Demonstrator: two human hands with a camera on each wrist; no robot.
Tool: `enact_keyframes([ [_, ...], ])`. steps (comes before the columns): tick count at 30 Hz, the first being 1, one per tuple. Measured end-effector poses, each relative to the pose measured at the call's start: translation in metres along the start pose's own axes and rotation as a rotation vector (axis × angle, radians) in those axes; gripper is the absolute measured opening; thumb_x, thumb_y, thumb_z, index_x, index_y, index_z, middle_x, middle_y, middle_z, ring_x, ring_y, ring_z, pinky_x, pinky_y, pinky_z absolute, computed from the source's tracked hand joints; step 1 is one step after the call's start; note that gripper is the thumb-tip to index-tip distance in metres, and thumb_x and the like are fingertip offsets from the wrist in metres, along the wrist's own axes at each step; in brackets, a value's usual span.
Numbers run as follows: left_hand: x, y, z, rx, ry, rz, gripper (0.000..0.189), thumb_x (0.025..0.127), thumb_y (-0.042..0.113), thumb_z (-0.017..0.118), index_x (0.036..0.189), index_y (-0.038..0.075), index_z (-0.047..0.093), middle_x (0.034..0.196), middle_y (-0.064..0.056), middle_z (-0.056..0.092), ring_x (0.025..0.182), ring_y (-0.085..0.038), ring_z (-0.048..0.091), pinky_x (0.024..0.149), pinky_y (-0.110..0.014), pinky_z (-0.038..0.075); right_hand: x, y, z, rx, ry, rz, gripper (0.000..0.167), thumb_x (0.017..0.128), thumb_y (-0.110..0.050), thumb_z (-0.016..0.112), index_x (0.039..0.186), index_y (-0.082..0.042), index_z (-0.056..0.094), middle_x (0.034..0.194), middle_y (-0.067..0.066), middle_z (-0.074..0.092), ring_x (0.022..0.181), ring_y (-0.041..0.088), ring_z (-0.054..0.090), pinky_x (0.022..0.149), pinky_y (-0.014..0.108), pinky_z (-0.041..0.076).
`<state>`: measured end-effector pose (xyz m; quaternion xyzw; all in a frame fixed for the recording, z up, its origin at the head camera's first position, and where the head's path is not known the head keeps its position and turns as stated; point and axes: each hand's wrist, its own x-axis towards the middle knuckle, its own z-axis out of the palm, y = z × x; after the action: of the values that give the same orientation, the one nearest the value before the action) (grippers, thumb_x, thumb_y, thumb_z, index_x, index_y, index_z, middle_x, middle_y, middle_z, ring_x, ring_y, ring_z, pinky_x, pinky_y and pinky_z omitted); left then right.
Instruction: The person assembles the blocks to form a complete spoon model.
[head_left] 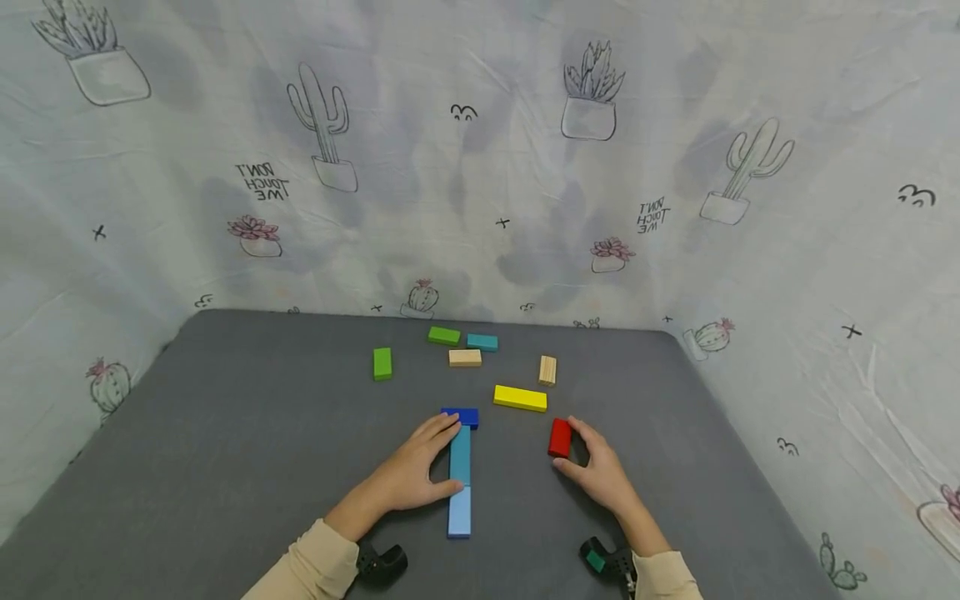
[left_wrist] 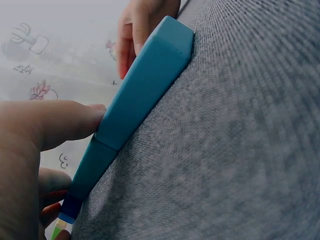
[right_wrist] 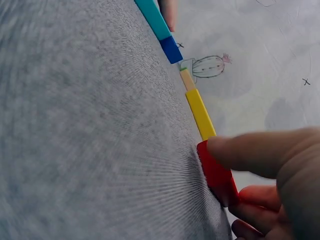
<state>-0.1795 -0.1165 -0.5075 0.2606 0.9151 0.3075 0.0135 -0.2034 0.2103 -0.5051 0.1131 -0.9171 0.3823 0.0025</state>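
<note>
Left hand (head_left: 416,475) rests open against one teal block (head_left: 460,454); right hand (head_left: 596,471) pinches one red block (head_left: 559,437). Beyond: two green, two pale wooden rectangular blocks.

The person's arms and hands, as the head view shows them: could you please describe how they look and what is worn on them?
Both hands are bare, with no gloves or rings visible. The left hand and right hand come out of long cream sleeves. A small black device is strapped by each wrist: the left device is all black, and the right device has a teal part.
</note>
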Motion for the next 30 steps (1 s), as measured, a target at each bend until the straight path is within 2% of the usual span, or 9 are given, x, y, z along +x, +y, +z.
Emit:
enact_keyframes([
  [8, 0.001, -0.003, 0.001, 0.018, 0.043, 0.036, 0.085, 0.083, 0.052, 0.066, 0.147, 0.006, 0.034, 0.156, -0.009, 0.026, 0.144, -0.032, 0.021, 0.107, -0.055, 0.034, 0.003, 0.004, 0.000, 0.049, 0.052, -0.021, 0.061, 0.085, -0.019, 0.071, 0.139, -0.004, 0.046, 0.143, 0.022, 0.044, 0.133, 0.040, 0.038, 0.107, 0.056, 0.032],
  [15, 0.000, -0.002, 0.002, 0.029, 0.024, 0.033, 0.085, 0.084, 0.053, 0.064, 0.148, 0.006, 0.033, 0.156, -0.009, 0.026, 0.144, -0.032, 0.021, 0.108, -0.055, 0.033, -0.003, 0.003, 0.002, 0.138, 0.097, -0.017, 0.061, 0.081, -0.015, 0.075, 0.136, -0.004, 0.050, 0.139, 0.020, 0.048, 0.129, 0.037, 0.045, 0.104, 0.050, 0.039],
  [22, 0.000, -0.003, 0.002, 0.033, 0.019, 0.025, 0.085, 0.084, 0.053, 0.064, 0.148, 0.006, 0.033, 0.156, -0.008, 0.026, 0.144, -0.031, 0.020, 0.109, -0.055, 0.032, -0.008, -0.004, 0.001, 0.227, 0.081, -0.044, 0.064, 0.078, -0.014, 0.078, 0.134, -0.003, 0.051, 0.138, 0.019, 0.049, 0.129, 0.037, 0.046, 0.103, 0.044, 0.040],
  [26, 0.000, -0.002, 0.002, 0.031, 0.016, 0.027, 0.086, 0.084, 0.053, 0.064, 0.148, 0.006, 0.033, 0.156, -0.009, 0.026, 0.144, -0.032, 0.020, 0.108, -0.056, 0.032, -0.009, -0.008, 0.001, 0.228, 0.055, -0.061, 0.064, 0.078, -0.017, 0.078, 0.134, -0.002, 0.051, 0.137, 0.018, 0.050, 0.128, 0.037, 0.047, 0.102, 0.044, 0.040],
  [30, 0.001, -0.002, 0.002, 0.025, 0.018, 0.027, 0.086, 0.084, 0.053, 0.064, 0.148, 0.006, 0.032, 0.156, -0.009, 0.026, 0.144, -0.032, 0.020, 0.109, -0.055, 0.031, -0.010, -0.011, 0.002, 0.146, 0.026, -0.089, 0.065, 0.077, -0.020, 0.079, 0.133, -0.001, 0.052, 0.134, 0.016, 0.053, 0.124, 0.035, 0.051, 0.101, 0.044, 0.043],
])
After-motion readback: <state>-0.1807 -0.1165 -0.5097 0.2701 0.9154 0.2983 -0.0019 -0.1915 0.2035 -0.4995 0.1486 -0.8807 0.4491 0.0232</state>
